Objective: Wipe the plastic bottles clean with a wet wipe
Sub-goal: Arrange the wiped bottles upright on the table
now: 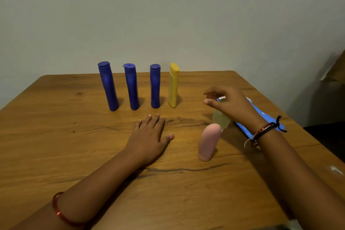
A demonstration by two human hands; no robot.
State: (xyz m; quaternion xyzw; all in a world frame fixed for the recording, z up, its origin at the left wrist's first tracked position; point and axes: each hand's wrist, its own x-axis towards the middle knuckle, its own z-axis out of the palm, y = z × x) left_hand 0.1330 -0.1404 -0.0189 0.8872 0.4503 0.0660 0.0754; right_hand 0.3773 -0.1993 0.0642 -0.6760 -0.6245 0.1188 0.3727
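Standing bottles, listed leftward to rightward and placed against the yellow bottle (173,86) as landmark: first blue bottle (108,86), farthest left of it, upright but leaning a little, cap tipped left; second blue bottle (131,86), upright, slight lean the same way; third blue bottle (155,86), just left of the landmark, upright; all long axes vertical, caps uppermost. Left hand (149,138): in front of the landmark, nearer the person, palm down on the wooden surface (56,145), fingers straight and spread, holding nothing. Pink bottle (208,142): right of and nearer than the landmark, standing, rounded end up, axis near vertical. A pale translucent item (221,118) shows just behind it; identity unclear. Right hand (231,104): right of the landmark, raised over the blue wet-wipe pack (261,115), thumb and fingers curved toward each other; whether the grip pinches a wipe cannot be told. Pack lies flat, long axis running diagonally from far-left to near-right. Step judged: drawing a wipe. Advice: pinch one sheet at the opening and pull slowly upward; the free hand could steady the pack.
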